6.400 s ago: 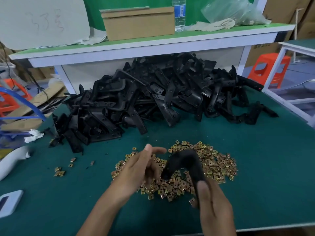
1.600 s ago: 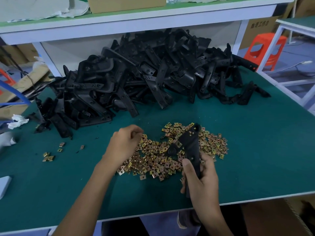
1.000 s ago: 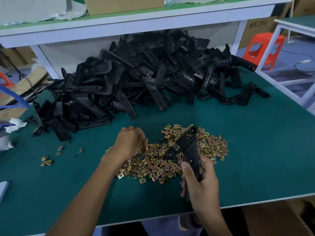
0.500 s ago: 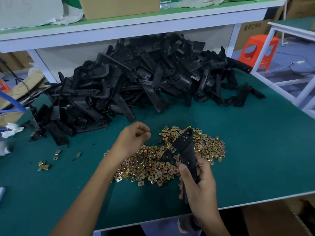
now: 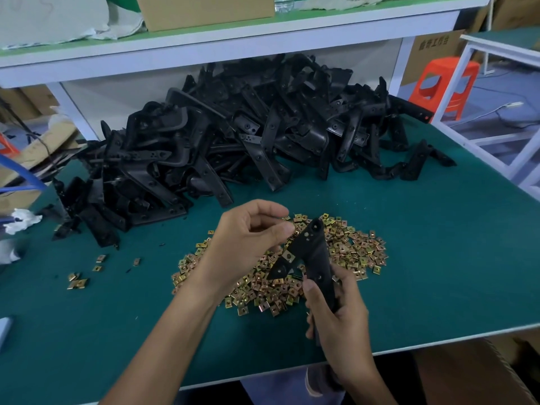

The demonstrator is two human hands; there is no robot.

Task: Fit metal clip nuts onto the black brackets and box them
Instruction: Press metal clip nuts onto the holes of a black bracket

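My right hand (image 5: 336, 314) grips a black bracket (image 5: 314, 258) by its lower end and holds it upright over a heap of gold clip nuts (image 5: 344, 252) on the green table (image 5: 438, 258). One clip nut (image 5: 288, 255) sits on the bracket's side arm. My left hand (image 5: 248, 238) is raised beside the bracket's top with thumb and fingers pinched together; whether a nut is between them is hidden. A big pile of black brackets (image 5: 233, 141) lies behind.
A few stray clip nuts (image 5: 77, 280) lie at the left. A cardboard box (image 5: 204, 8) stands on the white shelf (image 5: 233, 39) above the pile. An orange stool (image 5: 441, 83) and a white frame are off the right edge. The table's front edge runs just below my hands.
My left hand has lifted off the heap of clip nuts and come up to the top of the bracket, fingers pinched. The right hand keeps holding the bracket in place.
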